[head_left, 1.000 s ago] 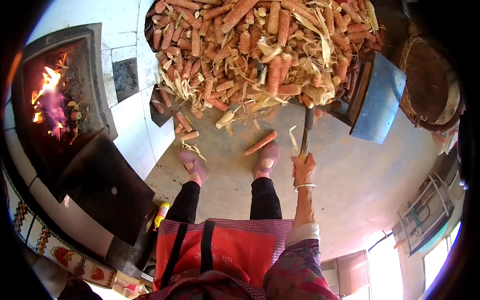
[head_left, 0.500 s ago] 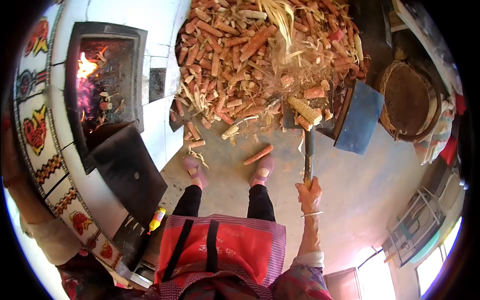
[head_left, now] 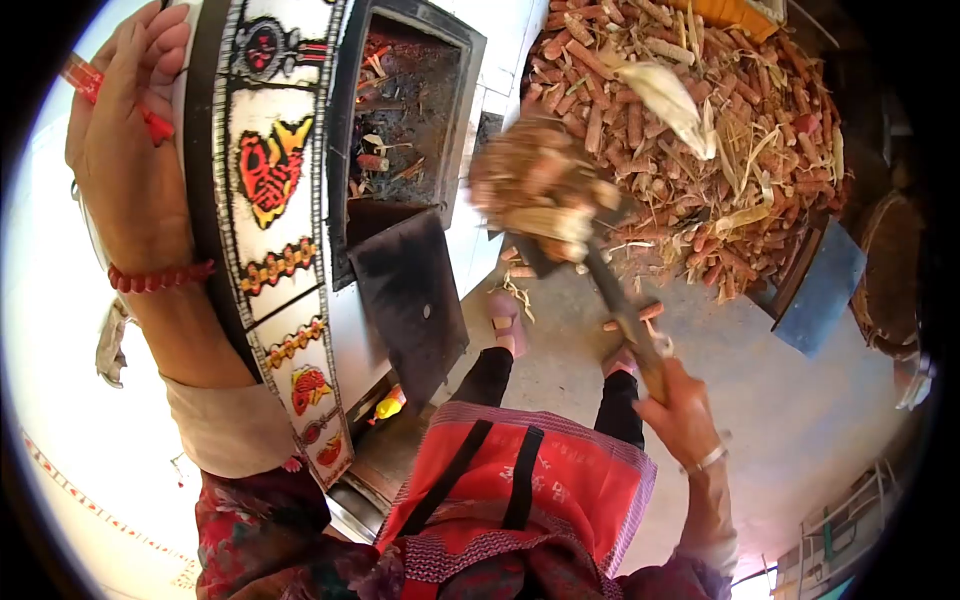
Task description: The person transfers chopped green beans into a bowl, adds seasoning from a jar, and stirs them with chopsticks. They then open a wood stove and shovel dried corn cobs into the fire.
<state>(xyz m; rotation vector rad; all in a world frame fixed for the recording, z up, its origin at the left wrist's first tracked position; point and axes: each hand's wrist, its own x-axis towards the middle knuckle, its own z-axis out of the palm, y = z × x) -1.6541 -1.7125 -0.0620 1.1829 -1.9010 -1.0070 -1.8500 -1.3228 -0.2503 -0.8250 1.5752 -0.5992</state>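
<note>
My right hand (head_left: 685, 415) is closed round the handle of a shovel (head_left: 622, 315). Corn cobs and husk scraps (head_left: 545, 195) are heaped on its blade, blurred by motion, in front of the stove. My left hand (head_left: 130, 130) is at the stove's tiled edge, its fingers curled round a slim red thing (head_left: 82, 77) whose kind I cannot make out. Near the shovel load is the stove's firebox opening (head_left: 405, 120), with a few cobs and embers inside. Its dark metal door (head_left: 410, 300) hangs open below.
A large pile of corn cobs (head_left: 720, 180) covers the floor at the upper right. Beside it stand a blue panel (head_left: 820, 290) and a round basket (head_left: 890, 270). A loose cob (head_left: 635, 317) lies by my foot; a yellow bottle (head_left: 390, 403) is under the stove door.
The loaded shovel has lifted off the pile and swung left toward the firebox. My left hand has come further into view, and the view has shifted left. Flames show less.
</note>
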